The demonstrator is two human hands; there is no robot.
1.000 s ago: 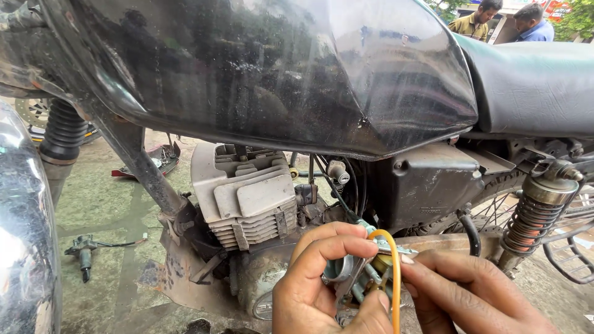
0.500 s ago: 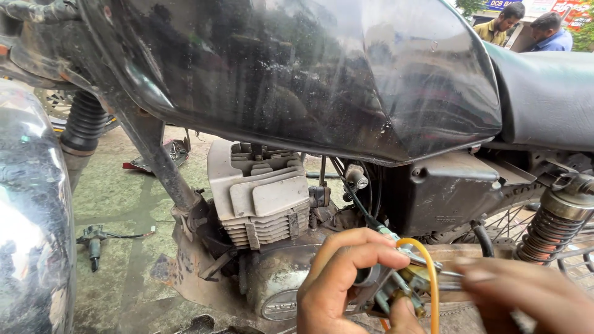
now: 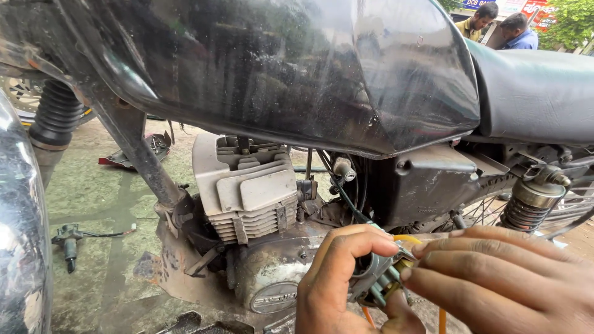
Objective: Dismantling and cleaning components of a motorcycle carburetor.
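My left hand [image 3: 346, 281] pinches a small grey metal carburettor part [image 3: 378, 277] at the bottom of the view, thumb below and forefinger above. My right hand [image 3: 504, 278] comes in from the right, fingertips on the same part and on a thin metal piece at its top. An orange-yellow tube [image 3: 408, 239] loops up from the part and down between my hands. Both hands sit just in front of the motorcycle's grey finned engine [image 3: 247, 192] and rounded crankcase cover [image 3: 272, 291].
The black fuel tank [image 3: 278, 68] fills the top, with the black seat [image 3: 538, 93] and rear shock spring [image 3: 529, 207] at right. A front fork boot [image 3: 55, 114] stands at left. A small loose part with a wire [image 3: 68, 238] lies on the wet concrete. Two people stand far behind.
The view has shifted so the motorcycle sits higher and further right. My right hand has moved in closer over the part, and the orange tube loop is now mostly covered by my fingers.
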